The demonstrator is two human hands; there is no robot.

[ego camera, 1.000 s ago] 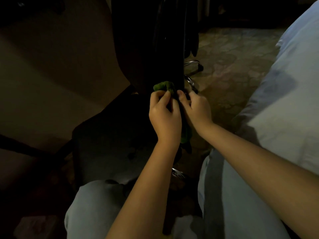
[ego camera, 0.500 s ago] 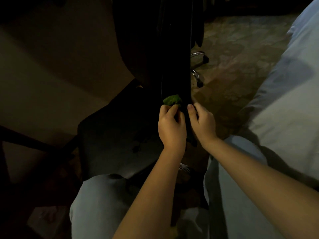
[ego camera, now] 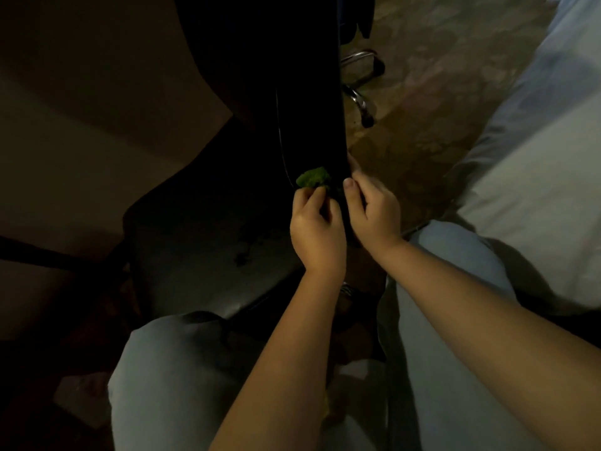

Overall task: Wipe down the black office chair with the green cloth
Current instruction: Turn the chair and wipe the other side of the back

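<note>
Black office chair (ego camera: 195, 249) fills the middle of the view, with its seat on the left and its tall dark chair back (ego camera: 309, 109) standing up in front of the person. Shiny metal chair legs (ego camera: 357, 92) with little wheels show behind it on the patchy stone floor (ego camera: 455, 109). Knees in pale blue jeans (ego camera: 169, 369) are at the bottom.

The left hand (ego camera: 317, 229) has its fingers (ego camera: 312, 200) curled round the fuzzy green cloth (ego camera: 313, 179) and presses it on the near edge of the chair back. The right hand (ego camera: 374, 213) is just beside it and grips that same edge with thumb and bent fingers.

The cloth pokes out just past the left fingertips, so the left hand is nearer. The edge runs long and straight, up and away from both hands, so I think the next wipe goes along it.

Next to the shiny legs, the hands and cloth are lower on the back than one second ago. The green bit that hung under the hands no longer shows.
</note>
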